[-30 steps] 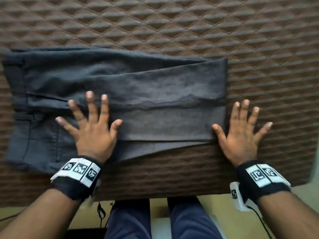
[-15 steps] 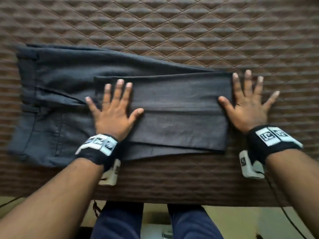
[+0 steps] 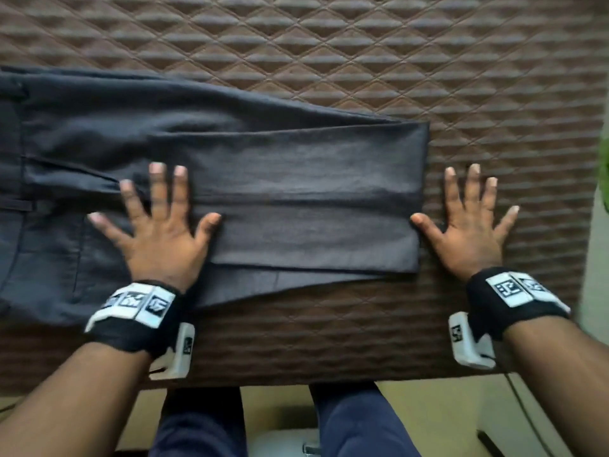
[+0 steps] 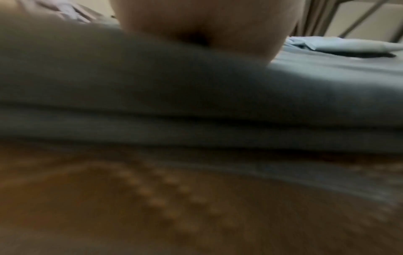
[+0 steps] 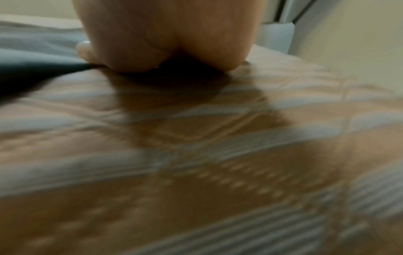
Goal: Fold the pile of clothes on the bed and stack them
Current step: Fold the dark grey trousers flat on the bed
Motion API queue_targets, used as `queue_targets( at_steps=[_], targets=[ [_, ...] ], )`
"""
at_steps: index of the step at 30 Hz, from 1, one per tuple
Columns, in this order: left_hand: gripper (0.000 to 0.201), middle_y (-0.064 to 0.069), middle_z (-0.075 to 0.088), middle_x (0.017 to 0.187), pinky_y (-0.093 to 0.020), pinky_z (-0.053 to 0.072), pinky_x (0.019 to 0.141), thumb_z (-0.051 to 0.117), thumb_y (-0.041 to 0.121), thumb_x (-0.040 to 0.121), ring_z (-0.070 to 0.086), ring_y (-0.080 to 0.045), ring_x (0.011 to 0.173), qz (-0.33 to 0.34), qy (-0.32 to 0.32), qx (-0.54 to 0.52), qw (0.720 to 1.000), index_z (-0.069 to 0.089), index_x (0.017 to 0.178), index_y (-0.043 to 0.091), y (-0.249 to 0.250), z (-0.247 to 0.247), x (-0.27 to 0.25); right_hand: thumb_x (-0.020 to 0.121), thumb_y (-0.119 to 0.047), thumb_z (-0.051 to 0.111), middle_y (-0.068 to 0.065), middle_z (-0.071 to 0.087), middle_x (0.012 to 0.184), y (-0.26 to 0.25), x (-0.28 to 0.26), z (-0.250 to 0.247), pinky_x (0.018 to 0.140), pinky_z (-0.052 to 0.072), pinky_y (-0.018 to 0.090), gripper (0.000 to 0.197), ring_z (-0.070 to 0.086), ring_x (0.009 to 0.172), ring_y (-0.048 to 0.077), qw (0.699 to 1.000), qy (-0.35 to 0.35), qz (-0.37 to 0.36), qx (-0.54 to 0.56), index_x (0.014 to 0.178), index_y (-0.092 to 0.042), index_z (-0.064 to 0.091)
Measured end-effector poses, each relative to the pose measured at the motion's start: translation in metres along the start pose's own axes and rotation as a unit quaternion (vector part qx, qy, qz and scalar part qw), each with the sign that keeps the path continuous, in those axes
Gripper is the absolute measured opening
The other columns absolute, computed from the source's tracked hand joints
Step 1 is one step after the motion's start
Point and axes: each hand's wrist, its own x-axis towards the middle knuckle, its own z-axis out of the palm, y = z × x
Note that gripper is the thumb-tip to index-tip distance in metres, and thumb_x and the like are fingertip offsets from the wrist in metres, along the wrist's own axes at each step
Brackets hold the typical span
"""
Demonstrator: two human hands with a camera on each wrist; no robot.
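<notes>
A pair of dark grey trousers (image 3: 230, 199) lies flat on the bed (image 3: 362, 61), which is covered by a brown quilted spread with a diamond pattern. The trousers run along the near edge of the bed, waistband toward the left edge and partly out of the head view; the legs are folded back over themselves, so a doubled layer ends in a straight fold toward the right.

The left hand (image 3: 158, 239) rests palm down on the trousers, fingers straight and spread wide, lying across the left end of the folded-over layer. In the left wrist view the heel of the left hand (image 4: 207, 25) presses into the grey cloth, with several cloth layers stacked below it, though the picture is blurred.

The right hand (image 3: 468, 239) lies flat on the bare spread just beside the fold, fingers spread, its thumb touching the folded edge of the trousers. The right wrist view, also blurred, shows that hand's heel (image 5: 170, 34) down on the quilt and the dark cloth at the left.

Black wristbands (image 3: 131, 311) with white square markers sit on both wrists
</notes>
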Motion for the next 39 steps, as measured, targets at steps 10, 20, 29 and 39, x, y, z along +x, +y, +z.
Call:
queue_targets(
  at_steps=[10,20,29,39],
  targets=[
    [0.069,0.004,0.011,0.166,-0.076,-0.004,0.105,0.024,0.063,0.092,0.000,-0.027,0.150,0.127,-0.048,-0.020,0.991,0.020,0.156,0.036,0.015,0.000,-0.020,0.096,-0.042,0.058,0.011,0.062,0.110,-0.062,-0.013,-0.022,0.086,0.043,0.024,0.045,0.059,0.101,0.025,0.942,0.112,0.100,0.299,0.124,-0.006,0.061],
    [0.037,-0.010,0.064,0.112,-0.044,0.050,0.092,0.055,0.034,0.091,0.061,-0.029,0.107,0.075,0.063,-0.366,0.926,0.071,0.114,0.011,-0.100,-0.051,-0.025,0.093,-0.021,0.066,-0.019,0.051,0.046,-0.161,-0.053,-0.083,0.048,0.035,0.008,0.037,0.042,0.043,-0.006,0.912,0.125,0.053,0.388,0.065,-0.022,0.041],
    [0.013,0.000,0.069,0.086,-0.027,0.051,0.063,0.056,0.022,0.100,0.065,-0.014,0.071,-0.135,-0.131,-0.607,0.772,0.068,0.097,0.026,-0.197,-0.064,0.024,0.083,-0.024,0.075,-0.008,0.045,0.068,-0.410,-0.099,-0.029,0.061,0.036,0.018,0.034,0.041,0.062,0.000,0.892,0.130,-0.098,0.421,0.075,-0.028,0.043],
    [0.017,-0.004,0.068,0.085,-0.031,0.050,0.072,0.074,0.019,0.087,0.059,-0.014,0.076,-0.127,-0.138,-0.614,0.767,0.068,0.102,0.016,-0.218,-0.058,0.050,0.090,-0.022,0.063,-0.004,0.064,0.092,-0.476,-0.154,0.043,0.081,0.051,0.033,0.009,0.061,0.089,0.010,0.889,0.092,-0.164,0.417,0.090,-0.014,0.067]
  ],
)
